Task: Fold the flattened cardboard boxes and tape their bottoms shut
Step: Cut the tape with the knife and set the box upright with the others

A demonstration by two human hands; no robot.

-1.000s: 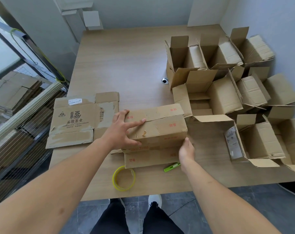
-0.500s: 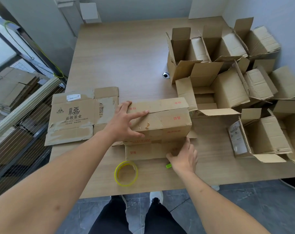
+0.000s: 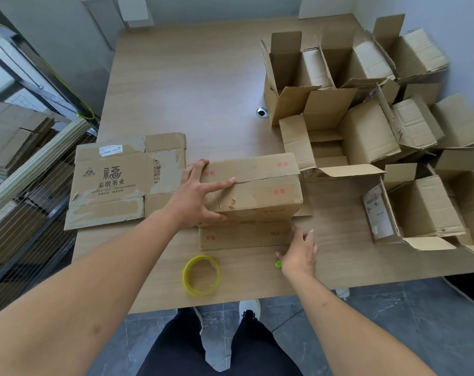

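A brown cardboard box with red print lies bottom-up near the table's front edge, its two bottom flaps meeting along a seam. My left hand presses flat on those flaps, fingers spread and straight. My right hand is on the table at the box's near right corner, curled over a green cutter whose green end and pale tip stick out either side of the hand. A yellow-rimmed tape roll lies flat in front of the box. To the left lies a flattened box with black print.
Several folded open-topped boxes crowd the right side of the wooden table. A round cable hole sits mid-table. A metal rack with stacked flat cardboard stands at the left. My legs and shoes are below the table edge.
My right hand left the box's right side, came down toward me and settled over the green cutter, which now lies more diagonal. My left hand stayed pressed on the flaps.
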